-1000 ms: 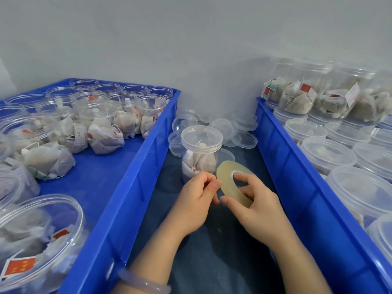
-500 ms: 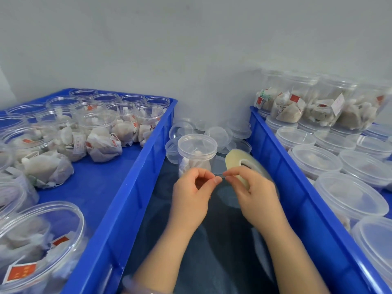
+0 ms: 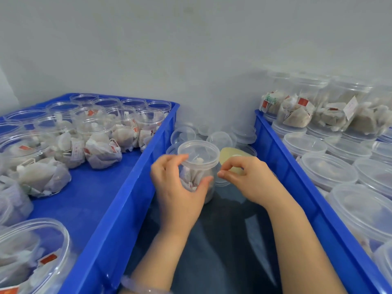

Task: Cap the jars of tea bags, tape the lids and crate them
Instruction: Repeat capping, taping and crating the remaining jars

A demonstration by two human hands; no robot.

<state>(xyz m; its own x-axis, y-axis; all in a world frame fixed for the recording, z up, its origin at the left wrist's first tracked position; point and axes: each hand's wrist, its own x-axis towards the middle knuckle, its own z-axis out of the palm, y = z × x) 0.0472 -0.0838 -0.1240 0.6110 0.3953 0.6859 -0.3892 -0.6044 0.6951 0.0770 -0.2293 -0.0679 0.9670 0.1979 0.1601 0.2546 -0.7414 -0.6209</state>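
1. The left hand [image 3: 178, 192] reaches in palm-right. Its fingers curl round the far left side of the jar [image 3: 196, 176] under the lid [image 3: 199, 151], and its thumb [image 3: 204, 182] presses the near side: a full grip on the upright, capped jar of tea bags. A bracelet [image 3: 146, 288] circles that wrist.
2. The right hand [image 3: 252, 181] has forefinger and thumb pinched tip to tip, just right of the left thumb. The tape roll [image 3: 228, 154] shows behind those curled fingers and is held there. Whether a tape end sits in the pinch cannot be told.
3. The left crate [image 3: 127, 200] has its wall close outside the left knuckles. The right crate [image 3: 286, 162] has its wall near the right hand, apart from it. The dark surface [image 3: 229, 247] lies bare toward the wrists.
4. Beyond the fingertips lies a heap of loose lids [image 3: 220, 137].
5. Counts: two hands, two crates, one held jar, one roll. Many open jars [image 3: 93, 128] stand left of the fingers and many capped jars [image 3: 326, 170] right, too many to count surely. About four capped jars [image 3: 297, 111] lie on their sides on top, at the far end.
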